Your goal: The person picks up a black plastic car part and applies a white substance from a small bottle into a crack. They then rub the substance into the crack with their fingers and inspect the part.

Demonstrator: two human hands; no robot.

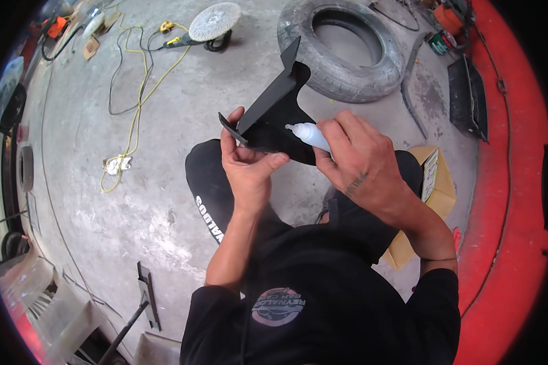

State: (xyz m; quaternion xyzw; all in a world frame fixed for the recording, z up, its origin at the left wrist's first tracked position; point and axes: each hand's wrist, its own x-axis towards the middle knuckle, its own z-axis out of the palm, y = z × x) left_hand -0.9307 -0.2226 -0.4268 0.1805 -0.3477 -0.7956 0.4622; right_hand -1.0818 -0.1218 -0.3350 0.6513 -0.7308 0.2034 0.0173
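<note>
My left hand (247,165) grips the lower left end of a black, angular plastic trim piece (274,100), thumb in front and fingers behind. The piece is held up above my knees, its pointed end upward and away from me. In my right hand (360,159), pinched between thumb and fingers, is a small white squeeze bottle (311,135) with a narrow nozzle. The nozzle points left at the black piece's surface; whether it touches cannot be made out. Part of the bottle is hidden by my fingers.
A worn tire (371,79) lies on the concrete floor ahead. Left of it is a power tool with a round fluffy pad (215,22) and a yellow cord (141,100). An open cardboard box (447,188) stands at my right knee. Red flooring (499,243) runs along the right.
</note>
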